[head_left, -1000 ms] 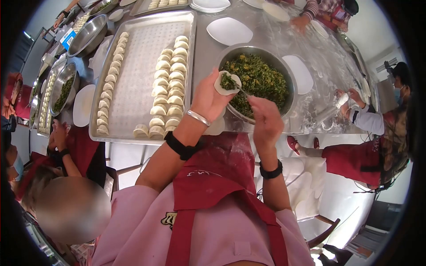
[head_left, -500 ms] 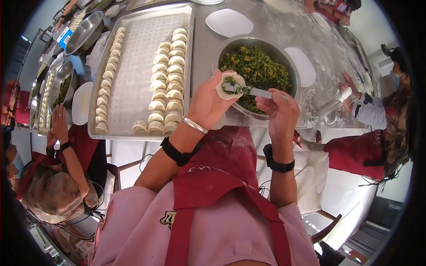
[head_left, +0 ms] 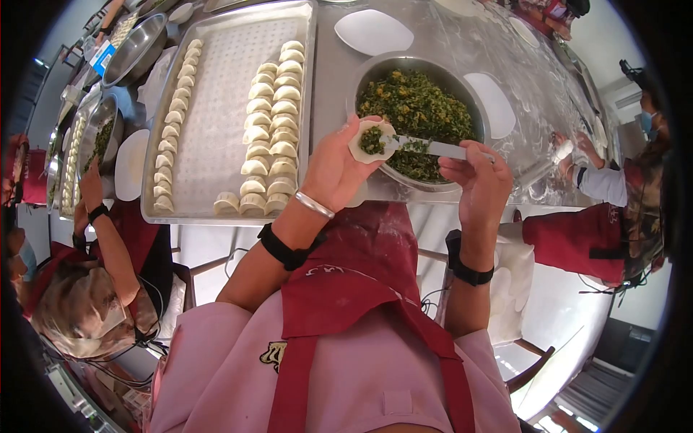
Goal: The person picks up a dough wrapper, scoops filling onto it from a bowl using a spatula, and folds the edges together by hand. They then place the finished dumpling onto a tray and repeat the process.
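My left hand (head_left: 333, 162) holds a round dough wrapper (head_left: 382, 150) at the bowl's left edge, with a small mound of green filling (head_left: 372, 141) on it. The fingers of my right hand (head_left: 479, 177) are closed on the handle end of a flat spatula (head_left: 446, 150). Its blade, with bits of green on it, reaches to the wrapper's right side. Behind and below the spatula is a steel bowl (head_left: 473, 94) of chopped green and yellow filling (head_left: 415, 105).
A metal tray (head_left: 231, 79) on the left carries rows of folded dumplings (head_left: 286, 94). White dishes (head_left: 374, 32) lie behind and right of the bowl. Co-workers' hands are at the far left (head_left: 92, 189) and at the floured right side (head_left: 588, 149).
My right hand and the spatula have moved right, drawing the blade back from the wrapper's middle. The filling now sits in a compact mound. The left co-worker's hand has shifted toward their bowl.
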Available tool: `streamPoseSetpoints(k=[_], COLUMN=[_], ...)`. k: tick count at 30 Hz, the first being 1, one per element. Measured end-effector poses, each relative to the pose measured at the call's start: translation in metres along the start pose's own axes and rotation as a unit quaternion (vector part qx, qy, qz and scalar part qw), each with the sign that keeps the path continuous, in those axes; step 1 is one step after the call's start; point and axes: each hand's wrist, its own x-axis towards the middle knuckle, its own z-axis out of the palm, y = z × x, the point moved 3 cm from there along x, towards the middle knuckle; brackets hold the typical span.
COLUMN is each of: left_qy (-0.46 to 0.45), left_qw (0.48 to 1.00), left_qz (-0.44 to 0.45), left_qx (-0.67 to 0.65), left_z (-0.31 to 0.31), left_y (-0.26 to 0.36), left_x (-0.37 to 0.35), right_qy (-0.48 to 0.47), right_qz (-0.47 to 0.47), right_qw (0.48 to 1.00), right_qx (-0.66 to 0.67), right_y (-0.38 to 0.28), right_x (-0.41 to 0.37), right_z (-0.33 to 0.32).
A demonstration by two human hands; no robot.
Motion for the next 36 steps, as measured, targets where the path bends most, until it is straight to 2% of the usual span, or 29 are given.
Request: streamPoseSetpoints(k=[9,19,21,24,28,29,32,35,36], left_qy=[-0.006,-0.01,-0.002,-0.006,0.016,0.025,0.024,0.028,0.027], left_qw=[1.0,1.0,1.0,1.0,1.0,1.0,1.0,0.999,0.999], left_qz=[-0.01,-0.015,-0.027,-0.021,-0.015,-0.013,-0.017,-0.022,-0.021], left_qx=[0.0,-0.016,-0.015,-0.016,0.004,0.008,-0.002,-0.004,-0.003], left_z=[0.008,0.0,0.003,0.0,0.0,-0.001,-0.004,-0.003,-0.003], left_y=[-0.001,-0.005,-0.006,-0.008,-0.003,-0.003,-0.007,-0.011,-0.012], left_x=[-0.014,-0.015,-0.019,-0.022,-0.03,-0.031,-0.033,-0.038,-0.038], right_qy=[-0.03,-0.064,-0.063,-0.038,0.081,0.104,0.13,0.163,0.155], right_qz=[0.058,0.028,0.036,-0.005,-0.105,-0.094,-0.16,-0.131,-0.182], right_qw=[0.997,0.997,0.997,0.999,0.977,0.965,0.885,0.839,0.84], right_qx=[0.049,0.032,0.024,0.022,-0.169,-0.219,-0.417,-0.502,-0.487], right_y=[0.042,0.027,0.031,0.02,-0.011,-0.01,0.005,0.01,0.022], right_x=[0.01,-0.002,-0.005,-0.004,-0.007,-0.005,0.001,0.0,0.006], right_z=[-0.001,0.0,0.001,-0.013,-0.039,-0.047,-0.063,-0.053,-0.058])
